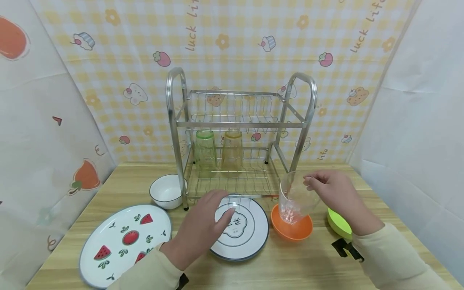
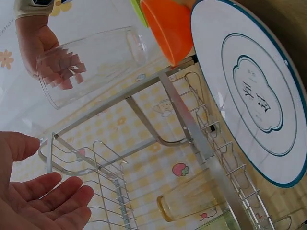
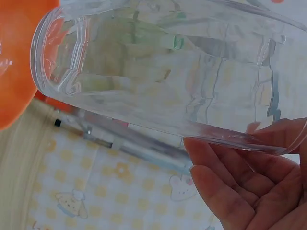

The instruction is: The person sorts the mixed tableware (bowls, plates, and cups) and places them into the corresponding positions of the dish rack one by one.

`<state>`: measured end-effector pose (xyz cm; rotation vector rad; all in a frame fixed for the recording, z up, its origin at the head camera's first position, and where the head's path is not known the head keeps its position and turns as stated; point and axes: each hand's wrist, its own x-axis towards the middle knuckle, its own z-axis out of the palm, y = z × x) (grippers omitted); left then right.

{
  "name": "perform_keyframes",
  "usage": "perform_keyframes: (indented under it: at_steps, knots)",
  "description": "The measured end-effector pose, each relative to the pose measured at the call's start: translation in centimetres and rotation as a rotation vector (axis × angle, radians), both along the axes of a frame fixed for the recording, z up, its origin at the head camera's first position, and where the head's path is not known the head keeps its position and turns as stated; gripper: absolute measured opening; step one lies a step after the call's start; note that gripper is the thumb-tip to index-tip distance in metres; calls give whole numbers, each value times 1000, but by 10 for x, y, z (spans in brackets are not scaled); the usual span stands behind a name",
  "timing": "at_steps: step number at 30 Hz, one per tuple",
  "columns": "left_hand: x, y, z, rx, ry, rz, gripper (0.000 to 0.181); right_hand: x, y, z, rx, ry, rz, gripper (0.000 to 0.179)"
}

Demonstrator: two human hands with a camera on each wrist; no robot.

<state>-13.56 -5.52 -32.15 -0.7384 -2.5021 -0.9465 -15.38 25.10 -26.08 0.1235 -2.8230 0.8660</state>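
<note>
Right grip (image 1: 331, 189) pinches a clear glass (image 1: 295, 201); the rack (image 1: 239, 125) holds two tinted tumblers (image 1: 232, 152).

An orange bowl (image 1: 288, 234) sat on the wooden worktop (image 1: 290, 266). Well left of it lay an oval platter (image 1: 119, 243) with watermelon motifs; left and farther back, a white bowl (image 1: 166, 189); to its right, a lime-green bowl (image 1: 338, 224).

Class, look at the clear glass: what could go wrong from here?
The right hand holds the clear glass only near its rim, so it might slip and strike the orange bowl below. The metal rack looks close by, so the glass may knock its frame.
</note>
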Motion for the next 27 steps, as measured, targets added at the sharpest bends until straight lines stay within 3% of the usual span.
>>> perform_keyframes:
  at_steps: [9, 20, 27]
  knots:
    - [-1, 3, 14, 19, 2, -26, 36, -1, -26, 0, 12, 39, 52, 22]
    - [-6, 11, 33, 77, -261, -28, 40, 1, -57, 1, -13, 52, 129, 18]
    - [-10, 13, 40, 84, -333, -37, 35, 2, -71, 1, -20, 33, 153, 17]
